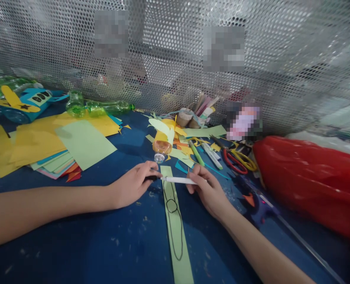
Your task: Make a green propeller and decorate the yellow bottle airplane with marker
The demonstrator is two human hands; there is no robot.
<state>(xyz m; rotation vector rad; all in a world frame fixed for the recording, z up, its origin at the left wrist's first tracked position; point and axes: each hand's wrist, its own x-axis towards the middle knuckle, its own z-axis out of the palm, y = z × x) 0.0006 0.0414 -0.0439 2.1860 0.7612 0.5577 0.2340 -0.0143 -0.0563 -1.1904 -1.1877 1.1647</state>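
Note:
Fingers of my right hand (206, 189) are closed round a white marker pen (177, 180), held level with its tip to the left. My left hand (138, 183) pinches a black pen cap (152, 178), close to the tip. Below the pen lies a pale green paper strip (179, 236) on the blue tabletop, with a propeller shape drawn on it in black: a small circle and two long blades. Just beyond the strip is a small plastic bottle (162, 148) wrapped in yellow paper, with green paper pieces on it.
Paper sheets (86, 142) lie stacked at left, near a blue-and-yellow toy plane (34, 102) and green bottles (110, 107). Paper scraps, a green pen (196, 153), red-handled scissors (234, 161), a glue gun (262, 207) and a red bag (308, 177) are at right. Perforated metal sheeting (169, 51) stands behind.

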